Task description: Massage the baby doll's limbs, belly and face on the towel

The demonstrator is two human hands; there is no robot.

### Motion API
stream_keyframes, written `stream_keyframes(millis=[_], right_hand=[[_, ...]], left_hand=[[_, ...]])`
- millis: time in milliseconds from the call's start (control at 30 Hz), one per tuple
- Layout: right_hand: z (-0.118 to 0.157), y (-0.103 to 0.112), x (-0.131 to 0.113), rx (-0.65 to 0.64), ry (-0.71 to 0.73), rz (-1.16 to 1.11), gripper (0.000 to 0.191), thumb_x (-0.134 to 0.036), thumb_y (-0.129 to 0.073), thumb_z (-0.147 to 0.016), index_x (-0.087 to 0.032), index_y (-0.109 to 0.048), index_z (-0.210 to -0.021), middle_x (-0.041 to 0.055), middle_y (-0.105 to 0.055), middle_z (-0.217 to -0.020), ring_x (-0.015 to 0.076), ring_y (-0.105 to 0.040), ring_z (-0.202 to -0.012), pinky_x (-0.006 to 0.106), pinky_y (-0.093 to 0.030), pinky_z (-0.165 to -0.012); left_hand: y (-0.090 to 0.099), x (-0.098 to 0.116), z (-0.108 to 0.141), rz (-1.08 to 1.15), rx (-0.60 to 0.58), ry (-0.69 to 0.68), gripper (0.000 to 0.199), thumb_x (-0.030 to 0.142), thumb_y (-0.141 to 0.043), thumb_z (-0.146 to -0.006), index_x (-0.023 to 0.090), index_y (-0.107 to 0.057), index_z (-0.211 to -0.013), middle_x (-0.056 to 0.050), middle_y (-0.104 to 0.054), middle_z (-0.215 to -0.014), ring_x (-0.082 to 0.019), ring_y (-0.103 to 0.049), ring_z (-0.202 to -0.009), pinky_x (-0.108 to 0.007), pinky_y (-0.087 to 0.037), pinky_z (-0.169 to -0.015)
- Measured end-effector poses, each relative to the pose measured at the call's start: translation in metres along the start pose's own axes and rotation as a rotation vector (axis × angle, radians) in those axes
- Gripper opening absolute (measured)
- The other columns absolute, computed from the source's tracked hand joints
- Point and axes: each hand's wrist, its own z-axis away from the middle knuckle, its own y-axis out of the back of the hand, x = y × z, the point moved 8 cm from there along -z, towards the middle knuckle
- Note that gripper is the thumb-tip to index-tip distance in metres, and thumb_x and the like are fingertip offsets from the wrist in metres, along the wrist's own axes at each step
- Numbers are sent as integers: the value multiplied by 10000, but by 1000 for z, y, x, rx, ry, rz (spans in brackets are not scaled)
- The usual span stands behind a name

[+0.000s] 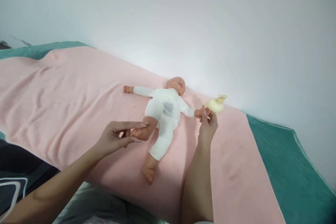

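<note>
A baby doll [165, 103] with a white cloth body lies on its back on a pink blanket [86, 112], its head toward the wall. Between the thumb and fingers of my left hand [118, 136] is the doll's bare foot on the left side of the view; that leg is lifted and bent. My right hand [208, 126] pinches the doll's small hand, with that arm stretched out to the right. Just behind my right hand stands a pale yellow pump bottle [215, 104], partly covered by the fingers. The doll's other leg and other arm lie on the blanket.
A white wall [196, 24] rises right behind the blanket. Green cloth [275, 157] shows under the blanket at the right and far left. Dark fabric with white lines [23, 161] is at the lower left.
</note>
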Motion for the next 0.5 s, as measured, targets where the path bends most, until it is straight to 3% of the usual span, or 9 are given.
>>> stream_keyframes(millis=[100, 200, 300, 400, 500], right_hand=[[-10, 12, 35, 105, -220, -157, 391, -451, -607, -757, -202, -579, -1058, 29, -641, -973, 94, -576, -657, 211, -460, -566], [-19, 19, 63, 139, -374, -257, 237, -405, -564, -791, -223, -525, -937, -18, -577, -760, 78, -492, -513, 209, -425, -488], [-29, 23, 75, 96, -408, -241, 210, -409, -506, -838, -241, -425, -740, -38, -470, -615, 93, -419, -457, 224, -375, -425], [-35, 24, 80, 37, -412, -212, 305, -414, -462, -872, -253, -323, -654, -41, -400, -564, 97, -363, -446, 242, -346, -409], [-38, 21, 82, 2, -398, -190, 323, -406, -476, -856, -257, -291, -637, -53, -343, -544, 93, -314, -439, 248, -332, -400]], left_hand=[[2, -3, 23, -36, -74, -43, 263, 297, -744, -783, 265, -744, -1044, -68, -739, -1053, -146, -672, -586, -213, -497, -471], [3, -10, 46, -96, -153, -75, 278, 271, -730, -797, 285, -734, -1075, -59, -754, -992, -177, -706, -640, -203, -489, -454], [2, -14, 62, -125, -231, -104, 341, 252, -719, -806, 300, -703, -1144, -59, -758, -971, -169, -694, -586, -212, -505, -445], [-5, -14, 72, -131, -338, -146, 418, 229, -726, -801, 312, -663, -1206, -73, -740, -1052, -216, -733, -783, -266, -590, -639], [-12, -18, 78, -108, -408, -138, 423, 203, -695, -828, 303, -641, -1235, -87, -707, -1144, -251, -703, -985, -316, -590, -799]])
